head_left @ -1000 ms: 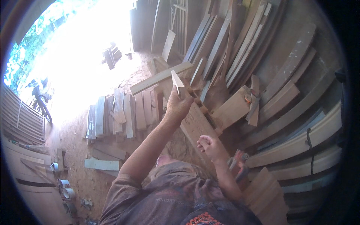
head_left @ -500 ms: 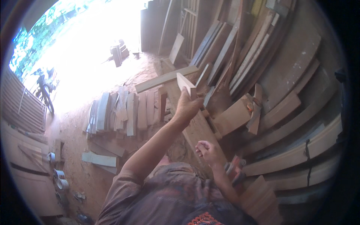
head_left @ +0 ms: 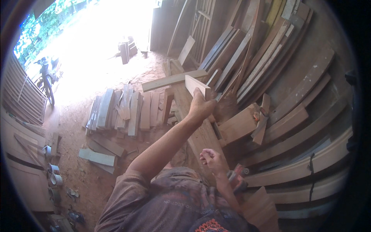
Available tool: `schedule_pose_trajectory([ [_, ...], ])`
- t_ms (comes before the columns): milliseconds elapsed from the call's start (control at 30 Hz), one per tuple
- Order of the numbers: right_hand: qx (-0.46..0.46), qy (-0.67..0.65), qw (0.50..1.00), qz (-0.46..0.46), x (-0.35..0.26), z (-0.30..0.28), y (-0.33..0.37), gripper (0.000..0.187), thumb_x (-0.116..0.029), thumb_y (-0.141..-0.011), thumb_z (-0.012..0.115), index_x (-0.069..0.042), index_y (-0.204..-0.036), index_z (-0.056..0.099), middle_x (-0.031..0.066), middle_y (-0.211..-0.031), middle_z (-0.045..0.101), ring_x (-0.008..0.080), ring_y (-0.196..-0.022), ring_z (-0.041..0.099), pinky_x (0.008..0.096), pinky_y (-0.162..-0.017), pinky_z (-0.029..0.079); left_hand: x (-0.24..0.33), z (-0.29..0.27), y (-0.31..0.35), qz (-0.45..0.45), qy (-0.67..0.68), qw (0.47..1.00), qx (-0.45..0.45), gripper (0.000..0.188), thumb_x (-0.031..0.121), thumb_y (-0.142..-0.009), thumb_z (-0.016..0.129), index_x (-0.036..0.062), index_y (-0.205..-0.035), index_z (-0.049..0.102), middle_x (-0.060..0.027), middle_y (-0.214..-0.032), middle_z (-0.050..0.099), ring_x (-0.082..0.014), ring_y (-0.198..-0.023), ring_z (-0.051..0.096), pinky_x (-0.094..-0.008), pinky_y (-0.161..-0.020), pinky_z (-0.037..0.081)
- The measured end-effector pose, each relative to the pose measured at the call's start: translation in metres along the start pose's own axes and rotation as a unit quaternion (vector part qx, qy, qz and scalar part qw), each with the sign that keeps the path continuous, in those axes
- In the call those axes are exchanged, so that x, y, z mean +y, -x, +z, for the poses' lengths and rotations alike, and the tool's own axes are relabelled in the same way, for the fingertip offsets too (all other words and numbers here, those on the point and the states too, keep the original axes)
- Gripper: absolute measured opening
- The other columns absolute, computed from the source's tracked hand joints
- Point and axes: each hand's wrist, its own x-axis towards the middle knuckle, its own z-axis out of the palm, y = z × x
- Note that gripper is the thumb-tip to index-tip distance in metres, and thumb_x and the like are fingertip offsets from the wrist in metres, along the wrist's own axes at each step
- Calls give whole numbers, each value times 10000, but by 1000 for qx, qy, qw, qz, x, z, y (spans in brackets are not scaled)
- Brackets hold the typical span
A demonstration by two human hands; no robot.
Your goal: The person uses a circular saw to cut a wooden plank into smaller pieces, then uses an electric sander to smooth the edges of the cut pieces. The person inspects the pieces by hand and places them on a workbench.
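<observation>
My left hand [head_left: 201, 105] is closed around the near end of a short pale wooden board [head_left: 192, 85], held over a long wooden beam [head_left: 205, 141] that runs away from my body. Just beyond the held board, a longer wooden strip [head_left: 166, 82] lies crosswise over the beam. Nearer to me, my right hand [head_left: 215, 161] hovers by the beam's near part with its fingers curled together. Whether anything small sits in those fingers cannot be made out. Beside my right forearm is a red and grey tool [head_left: 237, 174], partly hidden.
Several boards [head_left: 135, 112] lie in a row on the ground to the left, with a pale offcut [head_left: 96, 157] nearer. Long planks [head_left: 266, 50] lean along the right wall; a thick block [head_left: 237, 123] juts toward the beam. A motorbike [head_left: 47, 83] stands far left.
My left hand has shifted slightly right with the short board, which is turned so more of its near end shows. My right hand stays almost in place, fingers still curled. The whole view has tilted slightly.
</observation>
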Motion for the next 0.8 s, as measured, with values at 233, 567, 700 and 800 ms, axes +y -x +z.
schedule_pose_trajectory([
  [233,0,-3,1000,-7,5,-2,-1,315,-247,-1061,726,29,-1212,721,49,-1002,759,91,-842,715,227,-663,565,3,0,4,-9,-13,1000,2,699,159,-859,745,-88,-1408,388,-298,-1243,656,-376,-1162,699,-445,-939,578],
  [567,-1,-11,1000,21,11,-4,-1,332,-256,-1062,723,36,-1218,712,56,-1000,758,96,-827,699,237,-655,553,8,-5,7,3,10,1000,-20,769,336,-924,828,-94,-1414,421,-276,-1255,660,-310,-1118,707,-404,-873,593],
  [700,-2,-23,1000,1,13,-3,0,342,-261,-1060,727,40,-1221,707,57,-999,758,97,-841,699,237,-657,552,7,-5,8,0,7,1000,-21,797,297,-911,815,-108,-1457,398,-275,-1275,653,-311,-1134,703,-404,-903,583],
  [800,-4,-29,1000,-1,15,-3,-1,346,-267,-1061,727,40,-1219,706,57,-1001,759,98,-849,702,239,-659,553,7,-6,7,1,-12,999,-30,785,251,-893,790,-112,-1464,392,-266,-1267,657,-315,-1152,696,-414,-936,571],
])
